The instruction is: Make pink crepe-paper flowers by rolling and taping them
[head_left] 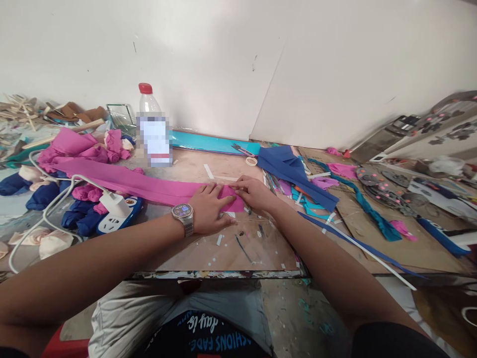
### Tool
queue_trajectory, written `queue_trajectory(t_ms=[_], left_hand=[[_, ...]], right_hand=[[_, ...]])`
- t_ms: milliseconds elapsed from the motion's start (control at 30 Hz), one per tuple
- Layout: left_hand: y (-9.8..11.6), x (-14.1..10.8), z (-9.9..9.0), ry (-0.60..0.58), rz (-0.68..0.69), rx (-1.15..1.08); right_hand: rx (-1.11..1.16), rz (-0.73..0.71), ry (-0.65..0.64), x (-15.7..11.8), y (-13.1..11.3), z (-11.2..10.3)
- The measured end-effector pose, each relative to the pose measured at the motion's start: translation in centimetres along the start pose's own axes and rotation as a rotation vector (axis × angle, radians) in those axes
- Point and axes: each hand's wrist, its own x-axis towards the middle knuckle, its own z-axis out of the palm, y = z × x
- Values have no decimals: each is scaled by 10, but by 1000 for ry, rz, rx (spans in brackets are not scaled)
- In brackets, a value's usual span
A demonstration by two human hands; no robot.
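Observation:
A long pink fabric strip (149, 186) runs from the pile at the left to the middle of the table. My left hand (210, 206), with a watch on its wrist, lies flat on the strip near its right end, fingers spread. My right hand (253, 193) is at the strip's right end, its thumb and index finger pinched at the upper edge of the fabric, close to my left fingertips. Small white scraps (220, 240) lie on the wooden tabletop (201, 258) below the hands.
Behind stand a bottle (149, 103) and a phone (158, 141). At left are a power strip (122, 216), white cables and fabric rosettes. Rightward lie folded blue fabric (294, 171), small scissors (242, 149), a teal strip (363, 199) and a white stick (372, 256).

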Motion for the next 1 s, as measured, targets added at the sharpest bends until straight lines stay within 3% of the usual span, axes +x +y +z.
queue_trajectory(t_ms=[333,567,1000], left_hand=[[1,0,1,6,0,20],[0,1,5,35,-67,4],[1,1,2,9,13,-14]], right_hand=[[-35,0,-14,0,-2,0],[3,-11,42,-1,-4,1],[27,37,60,-1,-1,2]])
